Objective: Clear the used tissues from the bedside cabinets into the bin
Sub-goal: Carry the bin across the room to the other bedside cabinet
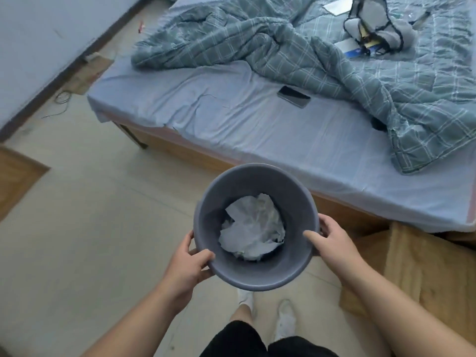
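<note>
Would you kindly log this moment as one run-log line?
left hand: gripping round grey plastic bin rim | right hand: gripping rim | bin: crumpled white tissues inside | beside bed

A bed (pixel 231 119) with a pale blue sheet fills the upper right of the frame. On it lie a rumpled green checked quilt (pixel 334 60) across the top and right, a dark phone (pixel 294 96) flat near the centre, and a grey pouch (pixel 373 24) with papers (pixel 351 46) at upper right. Pale tiled floor (pixel 90 228) spreads across the lower left.
</note>
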{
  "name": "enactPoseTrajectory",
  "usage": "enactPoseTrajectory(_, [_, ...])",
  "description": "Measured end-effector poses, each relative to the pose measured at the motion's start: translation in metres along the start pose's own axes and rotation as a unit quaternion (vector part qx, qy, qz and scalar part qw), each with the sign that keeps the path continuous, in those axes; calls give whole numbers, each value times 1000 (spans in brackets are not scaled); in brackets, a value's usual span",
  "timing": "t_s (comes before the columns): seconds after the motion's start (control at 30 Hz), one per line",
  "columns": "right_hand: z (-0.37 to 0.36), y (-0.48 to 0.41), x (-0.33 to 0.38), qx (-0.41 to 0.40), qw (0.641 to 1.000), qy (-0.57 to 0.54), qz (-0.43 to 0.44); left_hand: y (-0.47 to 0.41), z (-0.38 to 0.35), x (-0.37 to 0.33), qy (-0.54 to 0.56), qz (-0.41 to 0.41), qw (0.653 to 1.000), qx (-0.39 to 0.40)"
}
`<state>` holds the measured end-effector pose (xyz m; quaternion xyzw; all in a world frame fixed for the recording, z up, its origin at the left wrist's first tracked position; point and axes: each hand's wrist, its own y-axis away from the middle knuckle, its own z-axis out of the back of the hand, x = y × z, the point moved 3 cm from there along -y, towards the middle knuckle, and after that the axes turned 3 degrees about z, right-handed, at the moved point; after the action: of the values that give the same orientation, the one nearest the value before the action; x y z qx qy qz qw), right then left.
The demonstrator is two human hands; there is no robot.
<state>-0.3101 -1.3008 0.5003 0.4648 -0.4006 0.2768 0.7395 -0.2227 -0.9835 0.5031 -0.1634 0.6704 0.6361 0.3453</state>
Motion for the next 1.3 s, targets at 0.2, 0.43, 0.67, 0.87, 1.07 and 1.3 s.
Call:
enactPoseTrajectory(0.2, [-84, 0, 30, 140, 987, 78, 28, 32, 70, 34, 112, 6, 990, -87])
enactPoseTrajectory(0.43, [-216, -37, 98, 233, 961, 137, 63, 20, 180, 33, 203, -17, 967, -155])
enactPoseTrajectory(0.67, [-366, -88, 175, 264, 944, 181, 76, -26, 306, -5, 252, -22, 952, -174])
enactPoseTrajectory(0.87, [-463, -135, 261, 278, 937, 178, 109, -62, 409, -91, 252, -47, 949, -182])
enactPoseTrajectory(1.07, [-539, -222, 315, 288, 932, 185, 121, -144, 474, -163, 256, -44, 948, -183])
enactPoseTrajectory(1.3, [-656, -346, 406, 295, 931, 179, 116, -245, 561, -264, 277, -22, 936, -214])
